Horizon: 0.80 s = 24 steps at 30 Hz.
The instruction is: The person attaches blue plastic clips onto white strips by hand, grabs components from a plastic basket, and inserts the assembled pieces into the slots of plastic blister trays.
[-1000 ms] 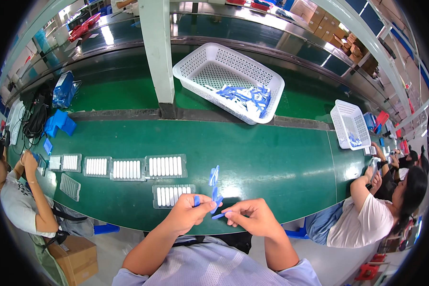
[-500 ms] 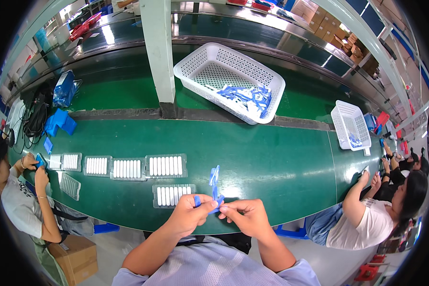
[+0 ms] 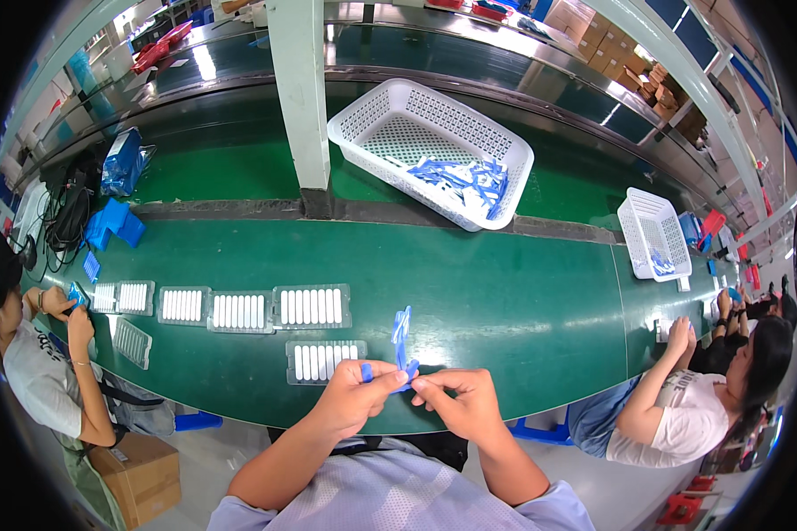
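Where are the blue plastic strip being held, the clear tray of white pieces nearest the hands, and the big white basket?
blue plastic strip (image 3: 402,329), head view, upper end.
clear tray (image 3: 325,361), head view, middle.
white basket (image 3: 514,190), head view, right rim.

The person wears a pale lilac-grey short-sleeved shirt (image 3: 390,496) of fine checked weave, filling the picture at six o'clock. Both forearms are bare from the sleeves down. The left hand (image 3: 352,403) and right hand (image 3: 460,403) carry no gloves.
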Available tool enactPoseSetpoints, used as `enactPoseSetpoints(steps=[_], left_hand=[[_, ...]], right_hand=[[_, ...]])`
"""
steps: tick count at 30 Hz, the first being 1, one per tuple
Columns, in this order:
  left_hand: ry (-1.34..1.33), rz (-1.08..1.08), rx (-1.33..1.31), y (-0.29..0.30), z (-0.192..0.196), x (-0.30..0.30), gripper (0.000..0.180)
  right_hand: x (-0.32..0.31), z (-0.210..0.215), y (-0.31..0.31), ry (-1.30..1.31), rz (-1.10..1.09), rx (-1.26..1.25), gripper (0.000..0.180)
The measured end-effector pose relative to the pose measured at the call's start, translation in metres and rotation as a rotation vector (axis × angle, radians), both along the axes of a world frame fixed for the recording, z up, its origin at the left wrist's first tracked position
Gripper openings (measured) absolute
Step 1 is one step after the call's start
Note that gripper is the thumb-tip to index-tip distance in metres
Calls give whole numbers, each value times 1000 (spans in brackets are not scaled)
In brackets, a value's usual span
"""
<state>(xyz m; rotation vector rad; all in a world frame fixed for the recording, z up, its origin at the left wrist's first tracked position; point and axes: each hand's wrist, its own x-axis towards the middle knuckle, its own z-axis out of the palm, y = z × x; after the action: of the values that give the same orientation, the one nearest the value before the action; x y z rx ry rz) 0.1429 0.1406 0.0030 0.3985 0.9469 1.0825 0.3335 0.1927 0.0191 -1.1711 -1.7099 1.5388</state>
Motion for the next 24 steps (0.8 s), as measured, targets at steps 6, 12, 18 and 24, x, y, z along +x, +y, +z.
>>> enactPoseSetpoints(steps=[6, 12, 18, 24], left_hand=[[-20, 12, -3, 0, -1, 1, 22], [-20, 7, 2, 0, 0, 0, 22], [-17, 7, 7, -1, 0, 0, 23], [-18, 7, 16, -1, -1, 2, 23]], right_hand=[[1, 3, 0, 11, -4, -11, 13], [0, 3, 0, 22, 1, -12, 13], [0, 2, 0, 28, 7, -31, 13], [3, 2, 0, 29, 11, -17, 13]])
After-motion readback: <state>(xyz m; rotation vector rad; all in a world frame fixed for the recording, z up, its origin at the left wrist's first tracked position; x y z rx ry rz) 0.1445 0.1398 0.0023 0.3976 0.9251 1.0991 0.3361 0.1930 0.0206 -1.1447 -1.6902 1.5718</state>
